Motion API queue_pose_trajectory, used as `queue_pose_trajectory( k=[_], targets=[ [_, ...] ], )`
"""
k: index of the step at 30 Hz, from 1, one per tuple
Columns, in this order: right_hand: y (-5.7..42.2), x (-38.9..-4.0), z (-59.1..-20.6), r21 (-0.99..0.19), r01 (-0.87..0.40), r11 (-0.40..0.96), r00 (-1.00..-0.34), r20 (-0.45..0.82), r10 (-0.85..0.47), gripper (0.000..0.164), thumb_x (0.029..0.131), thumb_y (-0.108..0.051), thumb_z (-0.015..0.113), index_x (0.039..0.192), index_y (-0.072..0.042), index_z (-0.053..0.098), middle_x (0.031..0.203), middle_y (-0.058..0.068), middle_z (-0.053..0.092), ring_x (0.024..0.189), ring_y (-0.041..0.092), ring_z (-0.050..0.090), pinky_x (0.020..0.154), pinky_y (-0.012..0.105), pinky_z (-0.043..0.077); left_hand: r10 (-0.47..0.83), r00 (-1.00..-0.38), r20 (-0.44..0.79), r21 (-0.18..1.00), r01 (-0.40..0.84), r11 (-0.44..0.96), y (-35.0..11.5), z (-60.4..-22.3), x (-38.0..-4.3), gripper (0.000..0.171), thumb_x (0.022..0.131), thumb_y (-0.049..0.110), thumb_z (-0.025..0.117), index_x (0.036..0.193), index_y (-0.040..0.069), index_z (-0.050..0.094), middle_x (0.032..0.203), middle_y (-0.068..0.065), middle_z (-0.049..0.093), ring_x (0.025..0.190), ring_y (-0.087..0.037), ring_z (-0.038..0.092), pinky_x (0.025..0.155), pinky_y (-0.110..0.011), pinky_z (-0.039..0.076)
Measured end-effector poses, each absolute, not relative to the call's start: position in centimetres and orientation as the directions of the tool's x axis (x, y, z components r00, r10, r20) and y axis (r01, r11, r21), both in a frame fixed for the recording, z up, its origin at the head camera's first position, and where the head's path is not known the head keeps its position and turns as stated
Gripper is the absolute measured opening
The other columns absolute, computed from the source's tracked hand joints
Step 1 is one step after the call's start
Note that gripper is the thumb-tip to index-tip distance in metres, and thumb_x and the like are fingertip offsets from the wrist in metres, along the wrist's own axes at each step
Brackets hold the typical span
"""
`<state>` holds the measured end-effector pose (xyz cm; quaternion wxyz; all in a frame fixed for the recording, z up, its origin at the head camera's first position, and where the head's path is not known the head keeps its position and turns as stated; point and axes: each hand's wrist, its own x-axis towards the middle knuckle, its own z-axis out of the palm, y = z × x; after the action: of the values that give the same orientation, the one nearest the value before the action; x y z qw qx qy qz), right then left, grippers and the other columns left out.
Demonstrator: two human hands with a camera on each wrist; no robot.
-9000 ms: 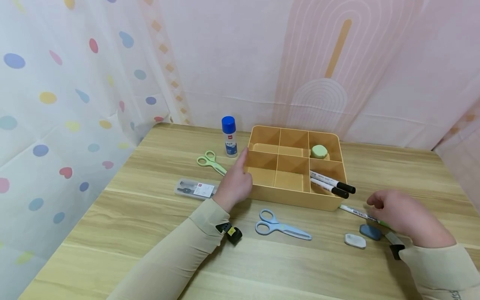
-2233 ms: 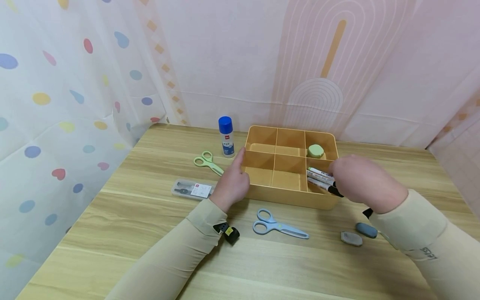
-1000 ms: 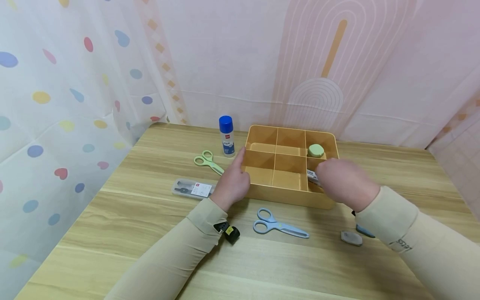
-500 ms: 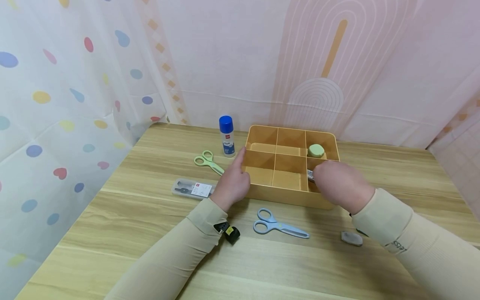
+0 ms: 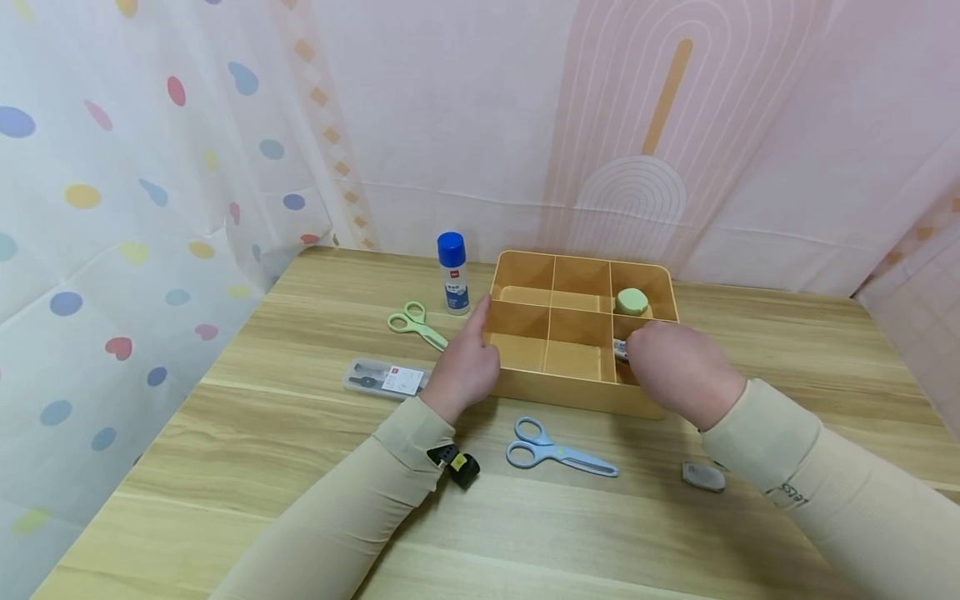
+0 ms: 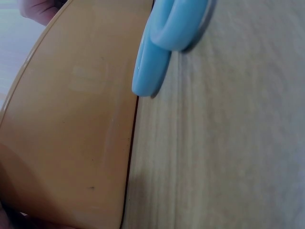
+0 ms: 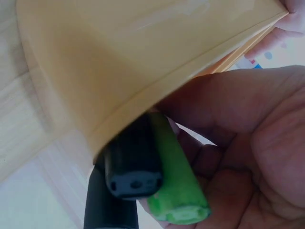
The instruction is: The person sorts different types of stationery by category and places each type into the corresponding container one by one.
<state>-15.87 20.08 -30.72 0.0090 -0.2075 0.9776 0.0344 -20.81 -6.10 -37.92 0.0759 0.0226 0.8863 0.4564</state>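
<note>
An orange six-compartment organizer box (image 5: 577, 392) stands on the wooden table. My right hand (image 5: 678, 371) is over its front right compartment, and pale marker barrels (image 5: 621, 350) peek out beside the fingers. From the right wrist view, the thumb and fingers grip a green-capped marker (image 7: 176, 176) sticking out over the rim. Two black-capped markers (image 7: 133, 167) jut out alongside it. My left hand (image 5: 465, 367) rests against the box's left front corner, index finger straight along the side. Blue scissors (image 5: 558, 450) lie before the box, their handle large in the left wrist view.
Left of the box are an upright blue-capped glue bottle (image 5: 453, 275), green scissors (image 5: 416, 325) and a clear case (image 5: 386, 377) partly behind the left hand. A light green rounded item (image 5: 632, 302) sits in the back right compartment. A small grey oval piece (image 5: 703, 477) lies at front right.
The green-capped marker went from the table to the front right compartment in my right hand. That hand then shifted slightly left, its sleeve now covering the dark blue piece. The left hand stayed put.
</note>
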Motion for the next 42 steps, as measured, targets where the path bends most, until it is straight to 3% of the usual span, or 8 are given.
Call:
queue_pose_trajectory(
  k=[9,14,18,21,31,35,38,42],
  targets=[
    [20.30,-15.79,-30.65,0.034,-0.379,0.925,-0.925,-0.040,-0.378,0.022,0.087,0.008,0.062,0.073,-0.009,0.059,0.070,0.005,0.059,0.063,0.020,0.056,0.055,0.044,0.058,0.116,-0.988,-0.106,0.812,-0.019,0.584,-5.97,-37.80,-20.82,0.074,0.104,0.007,0.039,0.171,0.027,0.014,0.177,0.001,0.022,0.159,-0.031,0.031,0.128,-0.054,0.032],
    [20.16,-15.81,-30.77,0.047,-0.388,0.920,-0.922,-0.022,-0.388,0.023,0.087,0.009,0.063,0.073,-0.009,0.060,0.069,0.004,0.059,0.061,0.019,0.056,0.051,0.042,0.057,0.116,-0.988,-0.105,0.812,-0.018,0.584,-6.02,-37.75,-20.78,0.074,0.104,0.007,0.038,0.171,0.026,0.013,0.177,0.000,0.022,0.159,-0.030,0.031,0.127,-0.054,0.033],
    [20.01,-15.88,-30.89,0.046,-0.384,0.922,-0.923,-0.024,-0.384,0.024,0.086,0.008,0.064,0.072,-0.011,0.059,0.067,0.002,0.057,0.060,0.018,0.054,0.048,0.039,0.054,0.112,-0.987,-0.111,0.810,-0.025,0.587,-6.02,-37.71,-20.74,0.074,0.104,0.006,0.038,0.171,0.028,0.013,0.177,0.000,0.023,0.156,-0.031,0.037,0.101,-0.049,0.057],
    [19.95,-15.92,-30.92,0.043,-0.387,0.921,-0.922,-0.021,-0.386,0.024,0.086,0.008,0.064,0.072,-0.011,0.059,0.067,0.002,0.057,0.060,0.018,0.055,0.048,0.039,0.054,0.111,-0.987,-0.112,0.806,-0.026,0.592,-6.01,-37.73,-20.75,0.074,0.104,0.006,0.038,0.171,0.028,0.013,0.177,-0.001,0.023,0.154,-0.030,0.041,0.074,-0.039,0.057],
    [19.92,-15.83,-30.76,0.024,-0.396,0.918,-0.918,-0.015,-0.396,0.023,0.086,0.009,0.063,0.073,-0.009,0.061,0.070,0.004,0.060,0.062,0.019,0.056,0.050,0.039,0.055,0.112,-0.987,-0.111,0.805,-0.023,0.593,-6.02,-37.77,-20.75,0.074,0.105,0.007,0.038,0.171,0.027,0.013,0.176,-0.001,0.024,0.152,-0.031,0.043,0.071,-0.037,0.058],
    [20.00,-15.83,-30.64,0.021,-0.402,0.916,-0.916,-0.018,-0.401,0.022,0.086,0.009,0.062,0.075,-0.009,0.063,0.072,0.005,0.060,0.063,0.020,0.057,0.051,0.039,0.055,0.113,-0.987,-0.112,0.810,-0.024,0.586,-6.08,-37.84,-20.80,0.073,0.105,0.007,0.038,0.171,0.027,0.013,0.176,-0.001,0.024,0.156,-0.032,0.039,0.101,-0.047,0.058],
    [20.10,-15.83,-30.46,0.018,-0.414,0.910,-0.910,-0.025,-0.414,0.022,0.086,0.010,0.062,0.076,-0.009,0.063,0.072,0.005,0.060,0.064,0.020,0.056,0.053,0.038,0.054,0.115,-0.987,-0.110,0.812,-0.023,0.583,-6.13,-37.91,-20.86,0.074,0.104,0.007,0.038,0.171,0.027,0.014,0.176,-0.001,0.023,0.159,-0.031,0.032,0.123,-0.052,0.040],
    [20.23,-15.86,-30.07,0.014,-0.427,0.904,-0.904,-0.018,-0.427,0.021,0.085,0.011,0.063,0.075,-0.008,0.062,0.072,0.005,0.059,0.064,0.020,0.055,0.053,0.037,0.053,0.118,-0.987,-0.112,0.816,-0.023,0.578,-6.20,-37.99,-20.94,0.074,0.104,0.006,0.038,0.171,0.027,0.013,0.177,-0.001,0.023,0.159,-0.030,0.031,0.128,-0.053,0.032]
  ],
)
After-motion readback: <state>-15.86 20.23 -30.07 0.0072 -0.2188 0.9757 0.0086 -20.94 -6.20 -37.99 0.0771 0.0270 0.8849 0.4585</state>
